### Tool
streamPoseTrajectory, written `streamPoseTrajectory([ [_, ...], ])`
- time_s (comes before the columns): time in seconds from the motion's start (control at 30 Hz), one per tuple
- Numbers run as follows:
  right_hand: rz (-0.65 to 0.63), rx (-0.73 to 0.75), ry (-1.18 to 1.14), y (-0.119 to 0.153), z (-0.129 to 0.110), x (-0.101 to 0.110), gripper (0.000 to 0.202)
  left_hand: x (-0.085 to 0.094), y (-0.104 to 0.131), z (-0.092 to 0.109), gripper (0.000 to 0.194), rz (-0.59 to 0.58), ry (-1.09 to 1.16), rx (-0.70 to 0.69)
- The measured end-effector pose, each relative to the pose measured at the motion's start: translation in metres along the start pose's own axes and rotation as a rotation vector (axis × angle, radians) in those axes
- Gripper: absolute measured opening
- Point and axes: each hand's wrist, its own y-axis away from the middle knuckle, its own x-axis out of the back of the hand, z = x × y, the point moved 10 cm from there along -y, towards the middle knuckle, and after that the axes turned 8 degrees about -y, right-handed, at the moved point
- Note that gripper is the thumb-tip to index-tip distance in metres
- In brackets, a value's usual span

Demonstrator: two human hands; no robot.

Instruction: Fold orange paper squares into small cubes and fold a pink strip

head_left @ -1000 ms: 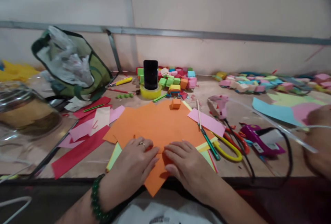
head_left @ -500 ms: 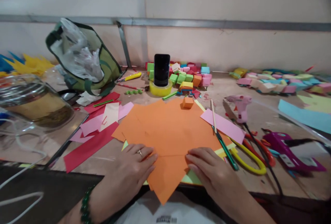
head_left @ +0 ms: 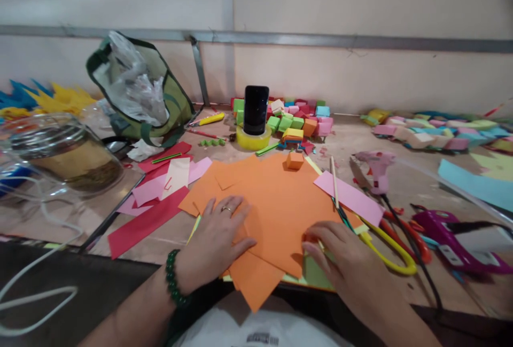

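Overlapping sheets of orange paper (head_left: 268,202) lie before me, one pointed corner hanging over the table's front edge. My left hand (head_left: 218,237) rests flat on their left part, fingers spread, with a ring and a green bead bracelet on it. At the right edge of the top sheet, my right hand (head_left: 340,256) has its fingers curled and closed on the paper; the fingertips are partly hidden. Yellow-green paper (head_left: 315,272) shows beneath that hand. A small orange paper box (head_left: 295,161) sits at the sheets' far edge.
Right: scissors with yellow handles (head_left: 390,256), a pink glue gun (head_left: 379,168), a purple tool (head_left: 452,240). Left: red paper strips (head_left: 148,221), a glass jar (head_left: 76,160), a green bag (head_left: 176,103). Behind: a phone (head_left: 256,109) on a tape roll (head_left: 253,138), several paper boxes (head_left: 286,122).
My left hand has moved up and inward onto the orange paper. The top sheet's near edge now slants down to the right. My right hand has shifted slightly right, its fingers more curled.
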Motion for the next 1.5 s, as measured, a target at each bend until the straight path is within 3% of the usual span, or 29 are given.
streamPoseTrajectory([
  [0.17, -0.018, -0.025, 0.099, -0.016, -0.002, -0.011, 0.051, -0.004, 0.0, 0.001, 0.055, -0.051, 0.026, 0.034],
  [0.33, -0.111, -0.079, 0.057, -0.03, 0.001, -0.018, 0.031, 0.002, 0.001, -0.007, 0.07, -0.075, 0.072, 0.067],
  [0.47, -0.11, -0.095, 0.021, -0.035, 0.005, -0.016, 0.017, 0.001, 0.001, -0.012, 0.066, -0.091, 0.144, 0.079],
  [0.53, -0.069, -0.035, -0.01, -0.037, 0.0, -0.011, 0.008, 0.003, 0.002, -0.013, 0.073, -0.06, 0.198, 0.066],
  [0.67, 0.137, 0.106, -0.085, -0.035, -0.011, 0.018, 0.015, 0.011, 0.004, -0.021, 0.096, -0.005, 0.351, 0.119],
  [0.77, 0.237, 0.172, -0.086, -0.03, -0.015, 0.035, 0.017, 0.019, 0.009, -0.029, 0.074, 0.025, 0.468, 0.182],
  [0.87, 0.345, 0.221, 0.022, -0.025, -0.022, 0.045, 0.024, 0.033, 0.015, -0.026, 0.048, 0.167, 0.431, 0.158],
  [1.0, 0.353, 0.263, 0.089, -0.023, -0.036, 0.037, 0.044, 0.047, 0.025, -0.006, 0.05, 0.351, 0.288, 0.048],
  [1.1, 0.261, 0.3, 0.088, -0.023, -0.046, 0.023, 0.038, 0.054, 0.031, 0.011, 0.055, 0.408, 0.262, -0.051],
  [1.27, 0.326, 0.303, 0.056, -0.02, -0.048, 0.031, 0.017, 0.06, 0.035, 0.026, 0.05, 0.405, 0.235, -0.144],
  [1.4, 0.265, 0.368, 0.015, -0.02, -0.052, 0.032, 0.03, 0.057, 0.036, 0.037, 0.051, 0.314, 0.286, -0.266],
  [1.5, 0.212, 0.428, -0.047, -0.017, -0.055, 0.032, 0.038, 0.053, 0.035, 0.034, 0.047, 0.241, 0.354, -0.257],
])
